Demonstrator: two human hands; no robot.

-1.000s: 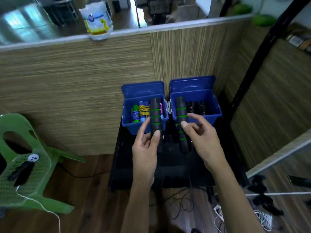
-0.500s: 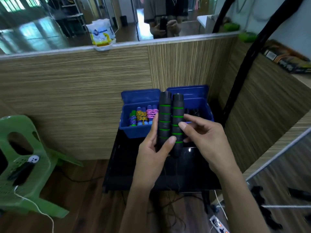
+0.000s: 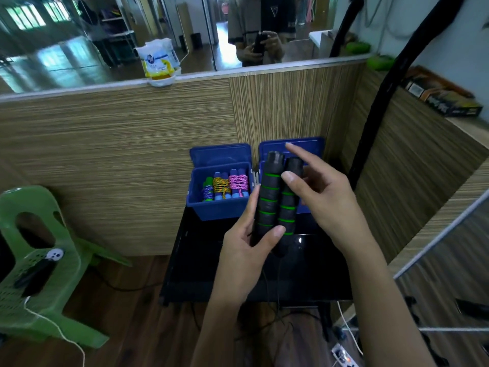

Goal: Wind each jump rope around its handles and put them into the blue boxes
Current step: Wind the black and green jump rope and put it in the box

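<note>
- The left hand (image 3: 244, 250) holds two black handles (image 3: 277, 200) with green rings side by side and upright, its grip wrapped round their lower part, thumb across the front
- The right hand (image 3: 328, 207) sits at 3 o'clock of the handles, grip loose: fingers spread, thumb tip touching the right handle, index finger pointing up past the tops
- A thin black rope (image 3: 275, 295) hangs from the handles toward 6 o'clock
- At 10 o'clock of the handles stands the left blue box (image 3: 219, 210), lid up, holding wound ropes (image 3: 225, 185) in purple, yellow and pink
- The right blue box (image 3: 315, 154) is mostly hidden behind the handles
- Both boxes stand on a black table (image 3: 201, 274)
- A green chair (image 3: 53, 260) stands at 9 o'clock
</note>
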